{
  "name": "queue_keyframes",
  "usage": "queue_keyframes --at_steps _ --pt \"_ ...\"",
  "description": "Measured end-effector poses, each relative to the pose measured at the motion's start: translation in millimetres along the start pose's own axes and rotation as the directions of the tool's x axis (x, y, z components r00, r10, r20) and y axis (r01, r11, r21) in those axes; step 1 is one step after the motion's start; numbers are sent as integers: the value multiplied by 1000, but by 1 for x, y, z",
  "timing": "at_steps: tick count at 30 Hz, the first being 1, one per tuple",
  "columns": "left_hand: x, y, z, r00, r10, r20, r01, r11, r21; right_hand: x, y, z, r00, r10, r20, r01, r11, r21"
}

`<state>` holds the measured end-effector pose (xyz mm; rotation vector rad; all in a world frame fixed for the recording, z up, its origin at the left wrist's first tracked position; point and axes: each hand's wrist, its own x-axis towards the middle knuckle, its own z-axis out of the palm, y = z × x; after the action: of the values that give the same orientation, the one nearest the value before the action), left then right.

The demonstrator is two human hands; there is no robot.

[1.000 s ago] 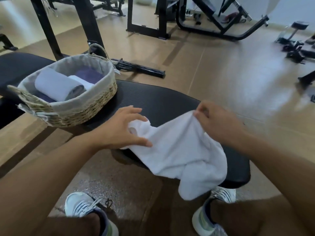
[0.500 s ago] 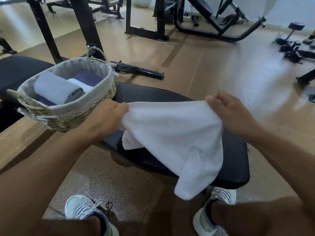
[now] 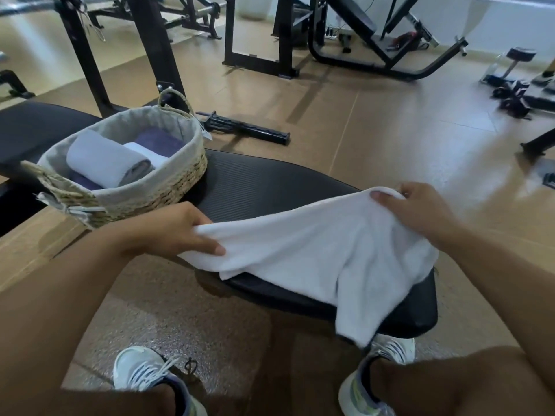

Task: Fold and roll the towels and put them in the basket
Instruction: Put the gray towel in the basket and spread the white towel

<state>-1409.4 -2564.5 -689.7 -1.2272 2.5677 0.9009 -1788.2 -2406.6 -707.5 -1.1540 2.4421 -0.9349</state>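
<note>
Basket (image 3: 168, 187) sits at the left end of the counter (image 3: 270, 187), holding a rolled towel (image 3: 105, 162). Left hand (image 3: 177, 229) pinches the near-left corner of the white towel (image 3: 315, 250); right hand (image 3: 420, 211) pinches the far-right corner. Towel lies partly spread on the counter, one flap hanging over the near edge. Risk: the overhang drags the cloth floorward, skewing the fold.
</note>
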Motion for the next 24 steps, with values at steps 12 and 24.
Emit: queue_keyframes --at_steps 12,24 --pt "15 -7 3 634 -135 -762 -156 942 -297 2 23 0 930 212 301 -14 837 -548" --pt "-2 57 2 987 -114 113 160 715 -681 -19 -50 22 507 132 852 -435 893 121"
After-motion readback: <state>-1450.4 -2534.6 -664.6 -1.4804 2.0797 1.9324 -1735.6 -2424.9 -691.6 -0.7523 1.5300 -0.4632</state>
